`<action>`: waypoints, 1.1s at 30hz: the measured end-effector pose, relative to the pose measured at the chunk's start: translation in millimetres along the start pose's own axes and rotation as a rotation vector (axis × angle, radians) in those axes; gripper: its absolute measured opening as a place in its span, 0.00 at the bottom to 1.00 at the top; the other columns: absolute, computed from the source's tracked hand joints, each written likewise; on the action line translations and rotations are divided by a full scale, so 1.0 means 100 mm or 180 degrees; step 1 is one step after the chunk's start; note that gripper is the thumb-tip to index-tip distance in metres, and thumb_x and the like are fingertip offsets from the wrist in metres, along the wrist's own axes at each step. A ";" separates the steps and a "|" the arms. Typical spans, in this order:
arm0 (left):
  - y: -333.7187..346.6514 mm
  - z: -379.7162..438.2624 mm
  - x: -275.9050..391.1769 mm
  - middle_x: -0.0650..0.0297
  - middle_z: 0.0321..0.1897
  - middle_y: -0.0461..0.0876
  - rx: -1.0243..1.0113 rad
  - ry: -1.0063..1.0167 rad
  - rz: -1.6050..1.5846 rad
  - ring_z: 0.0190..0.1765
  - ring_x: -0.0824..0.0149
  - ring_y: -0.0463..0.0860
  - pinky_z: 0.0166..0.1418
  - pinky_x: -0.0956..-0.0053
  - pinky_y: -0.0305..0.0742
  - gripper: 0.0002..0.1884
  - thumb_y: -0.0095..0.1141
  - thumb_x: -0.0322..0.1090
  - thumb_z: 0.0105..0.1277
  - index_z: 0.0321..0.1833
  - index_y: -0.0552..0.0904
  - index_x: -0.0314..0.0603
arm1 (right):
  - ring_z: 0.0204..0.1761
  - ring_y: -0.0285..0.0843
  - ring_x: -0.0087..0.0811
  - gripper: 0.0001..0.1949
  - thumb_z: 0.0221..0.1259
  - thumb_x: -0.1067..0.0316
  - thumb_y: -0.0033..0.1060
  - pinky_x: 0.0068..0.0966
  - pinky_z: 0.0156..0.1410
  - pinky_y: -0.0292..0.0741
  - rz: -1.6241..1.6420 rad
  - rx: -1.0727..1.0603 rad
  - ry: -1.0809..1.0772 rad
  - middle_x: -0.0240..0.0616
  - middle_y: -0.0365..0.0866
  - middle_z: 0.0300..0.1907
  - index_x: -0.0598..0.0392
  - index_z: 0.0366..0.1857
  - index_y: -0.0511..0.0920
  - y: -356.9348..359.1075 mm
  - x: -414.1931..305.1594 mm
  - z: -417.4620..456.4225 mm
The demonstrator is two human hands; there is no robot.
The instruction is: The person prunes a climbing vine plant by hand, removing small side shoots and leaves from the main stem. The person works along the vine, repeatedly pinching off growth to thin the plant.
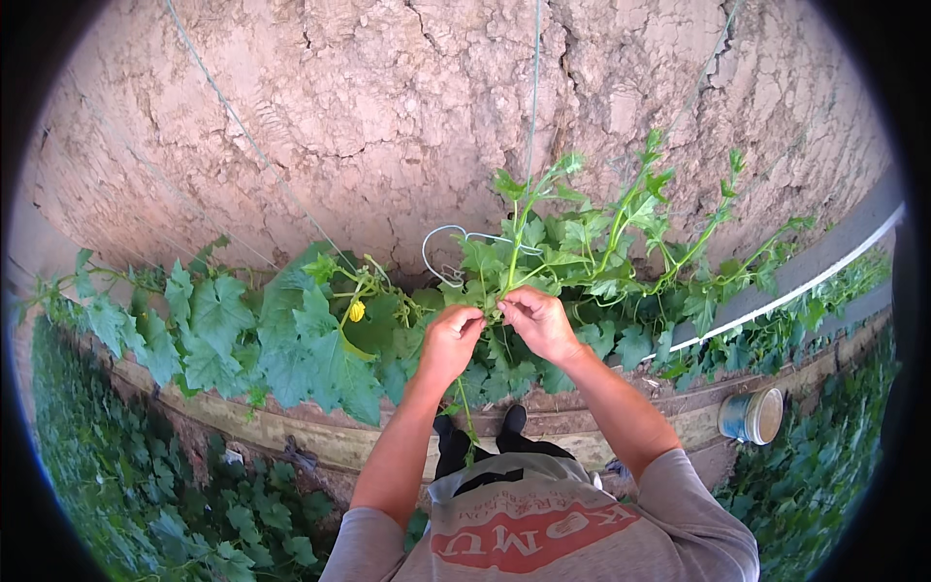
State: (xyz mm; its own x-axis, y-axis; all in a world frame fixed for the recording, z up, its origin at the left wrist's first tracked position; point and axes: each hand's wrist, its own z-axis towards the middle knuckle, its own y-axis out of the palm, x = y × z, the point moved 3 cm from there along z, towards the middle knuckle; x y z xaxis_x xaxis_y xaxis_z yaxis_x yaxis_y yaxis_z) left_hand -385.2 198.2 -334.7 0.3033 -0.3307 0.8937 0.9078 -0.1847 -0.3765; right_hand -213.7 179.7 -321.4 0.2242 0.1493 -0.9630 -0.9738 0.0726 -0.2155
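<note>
My left hand (452, 336) and my right hand (537, 320) are close together, low on a green climbing vine (516, 251). Thumb and forefinger of my right hand pinch the vine's stem or a thin shoot at its base. The fingertips of my left hand are pressed together on something too small to make out. A looped pale blue string (429, 251) lies just above my hands, its end among the leaves. An upright green twine (535, 94) runs up from the vine's top. A cut or hanging shoot (465, 411) shows below my left hand.
Broad-leaved vines with a yellow flower (356, 311) grow at the left, more stems (618, 218) at the right. A cracked earth wall (364, 109) rises behind them. A white-edged grey strip (793, 291) crosses the right side. A bucket (764, 416) rests at the lower right.
</note>
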 end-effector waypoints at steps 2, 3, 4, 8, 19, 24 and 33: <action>-0.02 0.02 0.09 0.60 0.32 0.81 -0.0003 0.0209 0.0208 0.33 0.67 0.82 0.36 0.73 0.76 0.05 0.63 0.24 0.61 0.38 0.81 0.35 | 0.29 0.74 0.22 0.04 0.61 0.74 0.63 0.21 0.33 0.72 0.0015 0.0025 -0.0063 0.35 0.78 0.29 0.62 0.37 0.81 -0.01 0.00 0.02; -0.02 0.02 0.11 0.60 0.32 0.81 -0.0009 0.0300 0.0310 0.33 0.66 0.82 0.36 0.73 0.76 0.05 0.63 0.24 0.60 0.38 0.81 0.35 | 0.29 0.74 0.22 0.04 0.61 0.74 0.63 0.22 0.33 0.72 0.0024 0.0035 -0.0081 0.36 0.78 0.29 0.62 0.37 0.81 -0.01 0.00 0.02; -0.02 0.03 0.12 0.59 0.32 0.81 -0.0017 0.0385 0.0462 0.32 0.65 0.82 0.36 0.72 0.75 0.05 0.63 0.24 0.60 0.38 0.81 0.35 | 0.29 0.75 0.22 0.04 0.61 0.73 0.63 0.22 0.33 0.73 0.0006 0.0025 -0.0106 0.36 0.78 0.29 0.62 0.37 0.81 -0.01 0.00 0.02; -0.01 0.10 0.17 0.60 0.30 0.81 -0.0114 0.0550 0.0770 0.30 0.65 0.81 0.34 0.72 0.74 0.04 0.62 0.24 0.60 0.36 0.81 0.36 | 0.29 0.75 0.23 0.04 0.62 0.73 0.63 0.22 0.34 0.73 -0.0102 0.0008 -0.0093 0.36 0.78 0.29 0.62 0.36 0.81 -0.03 0.01 0.03; 0.02 0.02 -0.48 0.59 0.47 0.78 0.0366 0.0049 0.0668 0.44 0.65 0.80 0.41 0.73 0.78 0.15 0.61 0.28 0.63 0.53 0.79 0.38 | 0.29 0.74 0.19 0.06 0.63 0.71 0.64 0.20 0.34 0.73 0.0014 0.0000 0.0241 0.33 0.78 0.30 0.62 0.37 0.80 -0.01 0.04 0.07; 0.24 -0.06 -0.50 0.60 0.36 0.79 -0.0291 -0.0274 0.0155 0.34 0.66 0.78 0.38 0.73 0.74 0.07 0.62 0.28 0.63 0.42 0.81 0.36 | 0.29 0.76 0.16 0.07 0.64 0.69 0.63 0.18 0.32 0.73 -0.0066 -0.0389 0.0045 0.29 0.78 0.29 0.60 0.41 0.80 0.00 0.01 0.06; 0.16 0.02 -0.34 0.54 0.31 0.79 -0.0382 0.0264 0.0271 0.32 0.53 0.79 0.36 0.65 0.73 0.05 0.60 0.27 0.63 0.38 0.79 0.35 | 0.39 0.85 0.41 0.16 0.63 0.63 0.52 0.37 0.50 0.78 -0.1806 -0.2104 0.1014 0.45 0.86 0.35 0.53 0.52 0.79 0.08 0.41 0.27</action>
State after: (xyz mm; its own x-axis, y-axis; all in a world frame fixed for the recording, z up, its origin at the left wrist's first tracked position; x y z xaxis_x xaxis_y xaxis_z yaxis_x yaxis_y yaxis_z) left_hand -380.1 208.4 -371.2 0.3482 -0.4243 0.8359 0.8373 -0.2602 -0.4809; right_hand -210.8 212.9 -358.6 0.7483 -0.0219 -0.6630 -0.5670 -0.5397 -0.6223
